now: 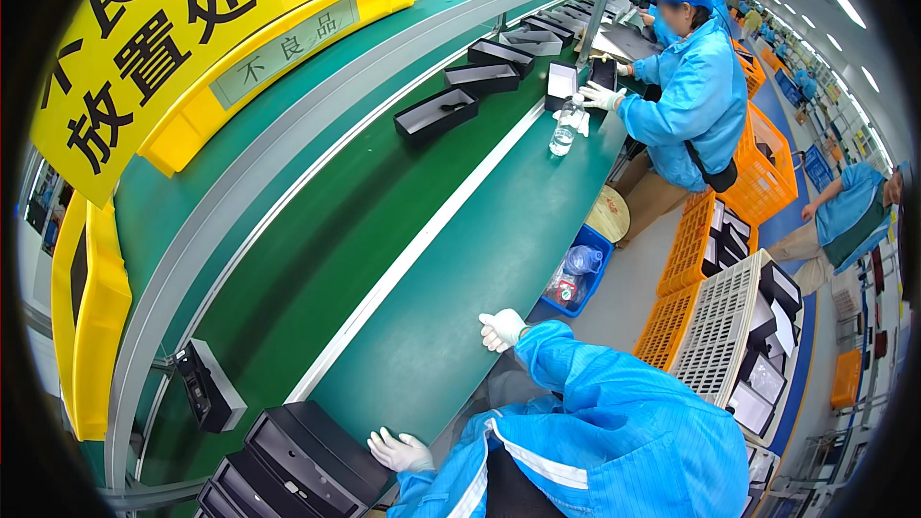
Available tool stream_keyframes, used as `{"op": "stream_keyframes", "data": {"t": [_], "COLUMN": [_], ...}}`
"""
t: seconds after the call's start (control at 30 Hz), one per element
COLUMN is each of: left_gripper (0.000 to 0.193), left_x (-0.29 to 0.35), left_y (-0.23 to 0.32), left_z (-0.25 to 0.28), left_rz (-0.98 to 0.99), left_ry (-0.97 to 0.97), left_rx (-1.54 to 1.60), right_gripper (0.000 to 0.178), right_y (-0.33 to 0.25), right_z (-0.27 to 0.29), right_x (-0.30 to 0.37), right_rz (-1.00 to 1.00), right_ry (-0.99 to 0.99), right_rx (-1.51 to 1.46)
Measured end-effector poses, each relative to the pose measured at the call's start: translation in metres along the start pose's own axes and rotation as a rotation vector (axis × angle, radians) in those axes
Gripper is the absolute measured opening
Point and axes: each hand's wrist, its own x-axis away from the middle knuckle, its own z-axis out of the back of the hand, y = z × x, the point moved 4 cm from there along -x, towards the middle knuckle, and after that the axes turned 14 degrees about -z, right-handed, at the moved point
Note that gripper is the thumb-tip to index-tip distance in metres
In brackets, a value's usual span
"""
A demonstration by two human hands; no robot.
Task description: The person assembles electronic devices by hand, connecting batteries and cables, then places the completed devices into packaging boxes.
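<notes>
My left hand [401, 451], in a white glove, lies on the near edge of the green work surface [422, 364] with its fingers apart. It holds nothing and is beside a stack of black boxes [307, 460] at the lower left. Farther right, my gloved right hand [502, 329] rests at the edge of the same surface. Its fingers are curled in, and nothing shows in them. On the darker green belt past the white strip, a black box with a pale side [206, 388] stands left of the stack.
Open black trays [436, 117] line the belt's far part. Near a bottle [563, 134], a co-worker [686, 86] in blue handles boxes. A blue bin [590, 273], orange crates [686, 240] and a white crate [715, 336] stand to the right. Yellow bins [288, 43] sit at left.
</notes>
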Motion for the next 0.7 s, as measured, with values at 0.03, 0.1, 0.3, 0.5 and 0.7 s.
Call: {"op": "stream_keyframes", "data": {"t": [0.03,0.1,0.3,0.5,0.7], "left_gripper": [0.046,0.046,0.047,0.047,0.046], "left_x": [0.0002,0.0013,0.0034,0.0010,0.0007], "left_y": [-0.0006,-0.0018,-0.0029,-0.0011,-0.0001], "left_z": [-0.0002,-0.0025,-0.0062,-0.0054,-0.0058], "left_rz": [0.006,0.006,0.004,0.018,0.011], "left_ry": [-0.003,0.002,0.002,-0.007,0.006], "left_rx": [-0.002,-0.003,-0.010,-0.002,0.003], "right_gripper": [0.047,0.047,0.048,0.047,0.046], "right_y": [-0.0007,-0.0013,-0.0014,-0.0025,-0.0013], "right_z": [-0.0006,-0.0011,0.0007,0.0006,0.0027], "right_x": [0.0011,0.0027,0.0034,0.0004,-0.0059], "right_rz": [0.000,0.007,0.014,-0.017,-0.029], "right_ry": [0.004,0.011,0.021,0.009,-0.013], "right_rx": [0.003,0.009,0.017,0.004,-0.001]}}
